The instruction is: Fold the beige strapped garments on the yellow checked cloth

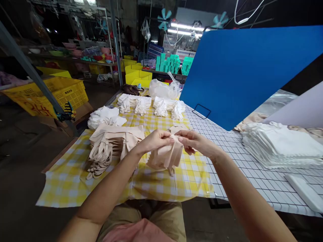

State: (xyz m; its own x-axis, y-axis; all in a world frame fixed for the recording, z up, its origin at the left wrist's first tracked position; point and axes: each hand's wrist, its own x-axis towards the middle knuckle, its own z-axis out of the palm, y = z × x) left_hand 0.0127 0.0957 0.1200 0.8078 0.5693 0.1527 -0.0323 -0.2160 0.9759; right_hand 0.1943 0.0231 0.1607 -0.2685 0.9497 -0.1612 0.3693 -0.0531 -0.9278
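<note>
Both my hands pinch the upper edge of a beige strappy garment [166, 156], which hangs down over the front of the table. My left hand [158, 141] has thumb and fingers pressed together on the cloth. Close by on the other side, my right hand [193, 140] grips the same edge between thumb and forefinger, its other fingers curled. A thick stack of matching beige garments [118, 134] lies to the left, its loops of strap drooping over the front. Behind my hands another piece of beige fabric [178, 127] shows, partly hidden.
White strappy stacks [136, 102] and a crumpled white pile [104, 116] lie farther back on the yellow checked cloth [68, 181]. At right are a leaning blue board [249, 74], white folded fabric [285, 143] and a white block [304, 191]. A metal post [37, 72] rises at left.
</note>
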